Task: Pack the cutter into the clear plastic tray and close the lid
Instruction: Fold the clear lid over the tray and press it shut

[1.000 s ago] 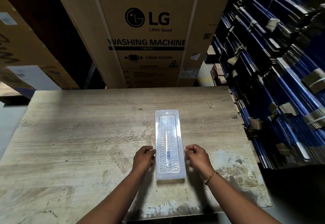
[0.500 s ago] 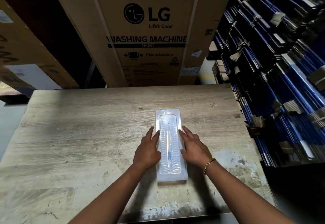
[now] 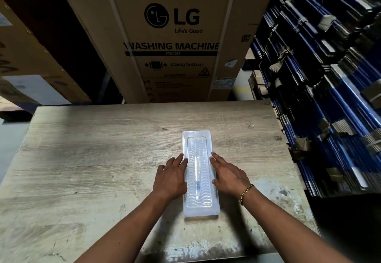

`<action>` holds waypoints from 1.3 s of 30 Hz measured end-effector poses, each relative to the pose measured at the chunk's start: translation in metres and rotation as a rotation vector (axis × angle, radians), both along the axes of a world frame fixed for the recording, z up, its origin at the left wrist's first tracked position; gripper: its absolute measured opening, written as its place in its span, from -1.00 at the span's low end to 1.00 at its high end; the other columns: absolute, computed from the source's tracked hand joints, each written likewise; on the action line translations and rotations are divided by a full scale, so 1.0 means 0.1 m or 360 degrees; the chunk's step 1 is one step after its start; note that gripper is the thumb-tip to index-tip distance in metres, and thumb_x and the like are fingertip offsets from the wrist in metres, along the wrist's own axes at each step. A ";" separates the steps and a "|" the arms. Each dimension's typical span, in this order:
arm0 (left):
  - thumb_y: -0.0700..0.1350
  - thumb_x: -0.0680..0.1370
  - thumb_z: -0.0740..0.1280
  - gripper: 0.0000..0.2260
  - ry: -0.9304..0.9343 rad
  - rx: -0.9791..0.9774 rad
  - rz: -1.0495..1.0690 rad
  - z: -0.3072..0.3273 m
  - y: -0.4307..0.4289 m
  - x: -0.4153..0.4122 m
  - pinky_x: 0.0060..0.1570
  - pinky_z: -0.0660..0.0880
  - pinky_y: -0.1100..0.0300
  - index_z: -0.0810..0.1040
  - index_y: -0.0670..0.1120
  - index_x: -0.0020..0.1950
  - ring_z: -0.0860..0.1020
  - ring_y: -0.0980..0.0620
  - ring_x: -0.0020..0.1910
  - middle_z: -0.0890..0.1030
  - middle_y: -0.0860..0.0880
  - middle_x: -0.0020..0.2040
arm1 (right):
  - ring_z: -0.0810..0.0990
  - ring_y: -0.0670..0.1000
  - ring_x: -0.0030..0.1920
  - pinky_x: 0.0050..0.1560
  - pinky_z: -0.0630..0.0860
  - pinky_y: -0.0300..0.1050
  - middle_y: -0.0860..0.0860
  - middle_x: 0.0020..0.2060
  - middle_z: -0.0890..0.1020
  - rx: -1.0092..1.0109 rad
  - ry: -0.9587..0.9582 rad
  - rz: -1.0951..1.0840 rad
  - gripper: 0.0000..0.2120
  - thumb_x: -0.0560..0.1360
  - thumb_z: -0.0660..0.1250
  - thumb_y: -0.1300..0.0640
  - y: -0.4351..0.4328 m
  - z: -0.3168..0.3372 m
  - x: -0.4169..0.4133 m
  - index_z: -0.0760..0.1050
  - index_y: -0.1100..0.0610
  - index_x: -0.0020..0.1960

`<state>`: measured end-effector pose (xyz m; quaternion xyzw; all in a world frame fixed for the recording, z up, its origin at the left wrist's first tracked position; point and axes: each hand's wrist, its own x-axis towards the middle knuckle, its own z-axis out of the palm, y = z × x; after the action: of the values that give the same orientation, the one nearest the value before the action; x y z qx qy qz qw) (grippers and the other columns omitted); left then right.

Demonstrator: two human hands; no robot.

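- The clear plastic tray [image 3: 199,174] lies flat on the worn wooden table [image 3: 103,159], its long axis running away from the person, a little right of the table's middle.
- Its lid is down over the base, and the ribbed raised centre shows through the glare.
- The cutter [image 3: 197,178] is inside the tray, a thin pale rod along the tray's centre line with a small blue part toward the tray's near end; finer detail is washed out by the glare.
- The left hand [image 3: 171,178] lies flat and spread, palm down, along the tray's left long edge, with its fingertips [image 3: 181,157] on the tray's rim near mid-length.
- The right hand [image 3: 228,175] mirrors it on the tray's right long edge, fingers extended and flat, the thumb touching the tray's side.
- Both hands are spread and grip nothing; they press or rest on the tray's two side flanges, with the tray's ribbed centre bare between them.
- A gold chain bracelet [image 3: 246,193] sits on the right wrist, to the right of the tray's near half.
- Beyond the tray's far end, past the table's back edge, stands a tall cardboard box [image 3: 173,35] printed "LG", "Life's Good" and "WASHING MACHINE".
- To the right of the tray, off the table's right edge, are stacks of blue bundles [image 3: 329,97] strapped with cardboard pieces.
- To the left of the tray, beyond the table's far left corner, another brown carton [image 3: 31,60] leans in shadow.
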<state>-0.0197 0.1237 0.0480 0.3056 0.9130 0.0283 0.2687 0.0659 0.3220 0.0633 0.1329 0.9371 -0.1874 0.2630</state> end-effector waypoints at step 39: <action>0.15 0.26 0.62 0.29 -0.0087 -0.0366 -0.0192 0.13 0.38 -0.68 0.59 0.01 -0.17 -0.27 -0.05 0.64 -0.10 -0.11 0.66 -0.32 -0.01 0.65 | 0.36 0.12 0.46 0.31 0.48 0.09 -0.13 0.58 -0.36 0.0376 -0.0295 0.0306 0.35 0.17 0.67 -0.04 0.12 0.20 -0.78 -0.24 0.02 0.61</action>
<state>-0.0877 0.1622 0.0612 0.3263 0.8825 -0.0845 0.3280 -0.0125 0.3337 0.0836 0.0895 0.9327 -0.0368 0.3475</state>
